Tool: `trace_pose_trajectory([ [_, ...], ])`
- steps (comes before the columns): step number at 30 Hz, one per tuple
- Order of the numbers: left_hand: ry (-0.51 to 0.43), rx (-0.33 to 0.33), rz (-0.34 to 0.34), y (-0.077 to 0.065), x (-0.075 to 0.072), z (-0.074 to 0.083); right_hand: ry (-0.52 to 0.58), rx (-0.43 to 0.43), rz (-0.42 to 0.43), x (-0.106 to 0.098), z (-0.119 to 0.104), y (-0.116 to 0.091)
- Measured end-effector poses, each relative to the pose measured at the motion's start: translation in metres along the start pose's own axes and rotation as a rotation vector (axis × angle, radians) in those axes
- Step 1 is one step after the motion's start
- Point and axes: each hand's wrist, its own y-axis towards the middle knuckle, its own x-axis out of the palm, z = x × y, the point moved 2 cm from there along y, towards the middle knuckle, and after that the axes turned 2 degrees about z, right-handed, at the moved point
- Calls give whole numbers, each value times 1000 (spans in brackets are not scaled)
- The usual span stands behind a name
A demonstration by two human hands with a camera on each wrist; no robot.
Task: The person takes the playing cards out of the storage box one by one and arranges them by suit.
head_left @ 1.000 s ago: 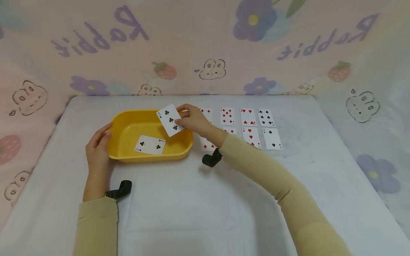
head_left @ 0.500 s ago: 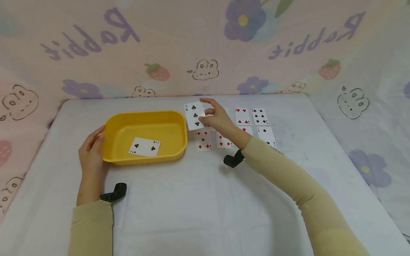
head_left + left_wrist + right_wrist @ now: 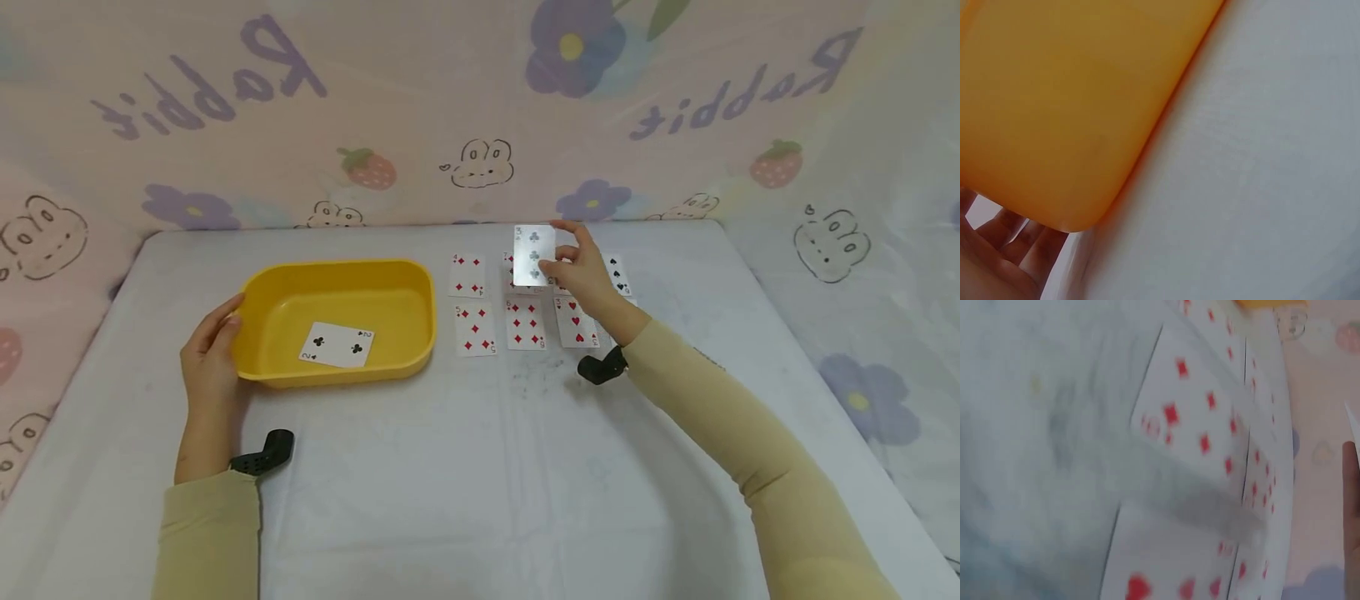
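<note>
The three of clubs (image 3: 527, 257) is pinched at its right edge by my right hand (image 3: 588, 271), raised over the back row of playing cards. It overlaps the seven of diamonds (image 3: 508, 262) in the head view. In the right wrist view one finger (image 3: 1350, 494) and a sliver of white card show at the right edge. My left hand (image 3: 208, 358) grips the left end of a yellow plastic tub (image 3: 397, 317), fingers at its rim. Inside the tub lies the two of clubs (image 3: 337, 344), face up.
Face-up cards lie in two rows right of the tub: four of diamonds (image 3: 467, 275) behind, five of diamonds (image 3: 476, 328), six of diamonds (image 3: 526, 323) and three of hearts (image 3: 575, 322) in front. My right hand partly hides others. A printed cloth (image 3: 420, 100) hangs behind the table.
My right hand has carried the three of clubs rightward from above the tub to over the back row of cards. My left hand stays at the tub.
</note>
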Motion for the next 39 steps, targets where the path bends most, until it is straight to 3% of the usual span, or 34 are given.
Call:
trace_pose_trajectory([
  [10, 38, 40, -11, 0, 2, 1, -158, 16, 170, -67, 22, 6],
  [16, 25, 26, 2, -1, 0, 1, -315, 63, 234, -93, 32, 12],
  [23, 20, 26, -2, 0, -1, -1, -366, 102, 277, -118, 46, 15],
  [31, -4, -2, 9, -2, -1, -2, -442, 128, 246, -141, 59, 18],
  [39, 14, 26, -1, 1, 0, -3, -574, 200, 177, -156, 74, 20],
])
